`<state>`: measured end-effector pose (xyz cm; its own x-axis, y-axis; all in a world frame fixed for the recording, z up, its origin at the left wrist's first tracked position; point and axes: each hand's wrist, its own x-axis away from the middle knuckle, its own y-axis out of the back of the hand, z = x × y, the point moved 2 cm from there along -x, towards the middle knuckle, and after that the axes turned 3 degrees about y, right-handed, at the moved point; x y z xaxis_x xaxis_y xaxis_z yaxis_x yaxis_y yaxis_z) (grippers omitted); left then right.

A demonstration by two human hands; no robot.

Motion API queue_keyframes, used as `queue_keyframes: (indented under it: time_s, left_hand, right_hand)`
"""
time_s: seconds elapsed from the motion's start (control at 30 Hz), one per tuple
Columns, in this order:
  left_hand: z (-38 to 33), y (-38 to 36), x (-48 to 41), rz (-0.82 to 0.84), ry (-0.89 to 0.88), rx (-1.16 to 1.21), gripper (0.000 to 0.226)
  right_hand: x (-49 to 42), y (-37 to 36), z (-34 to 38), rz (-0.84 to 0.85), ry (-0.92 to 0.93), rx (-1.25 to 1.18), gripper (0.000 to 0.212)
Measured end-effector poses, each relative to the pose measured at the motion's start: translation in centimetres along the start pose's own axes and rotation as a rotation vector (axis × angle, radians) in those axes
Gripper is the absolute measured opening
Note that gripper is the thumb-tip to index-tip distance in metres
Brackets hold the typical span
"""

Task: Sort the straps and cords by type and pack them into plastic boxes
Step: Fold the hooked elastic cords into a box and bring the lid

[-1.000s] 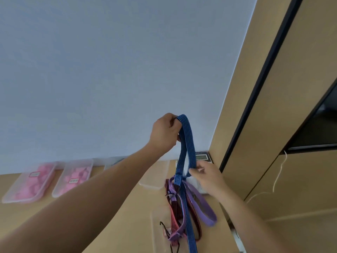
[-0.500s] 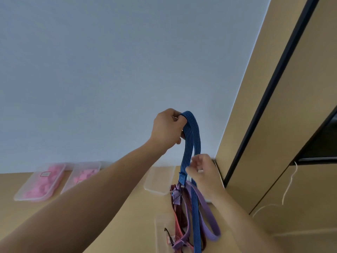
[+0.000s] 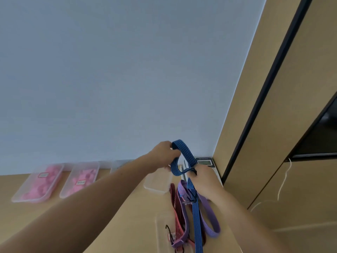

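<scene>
Our left grip (image 3: 165,152) curls round the top loop of the blue striped strap (image 3: 184,152), raised above the desk (image 3: 138,225). Our right grip (image 3: 202,177) pinches it lower down. We see its tail beside a purple strap (image 3: 209,221) and a red strap (image 3: 176,201), which lie partly over a clear box (image 3: 161,232).

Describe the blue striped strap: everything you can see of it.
The blue strap is a flat band, woven or elastic by its look, blue with thin dark stripes along its length. It is held above the table in a bent loop: the left hand grips the top of the loop and the right hand pinches it lower down. Below that it runs down among the purple strap and red strap and leaves the picture at the bottom edge.
</scene>
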<state>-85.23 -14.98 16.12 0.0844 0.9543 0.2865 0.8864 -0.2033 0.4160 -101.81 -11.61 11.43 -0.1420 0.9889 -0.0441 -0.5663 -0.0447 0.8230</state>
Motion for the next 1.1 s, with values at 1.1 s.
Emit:
queue_keyframes:
  time_s: [1.1]
  left_hand:
    - [6.7,-4.9,-0.4,0.393,-0.263,-0.625,0.026]
  right_hand:
    - [-2.1,-2.2,-4.0,0.05,-0.429,-0.56,0.011]
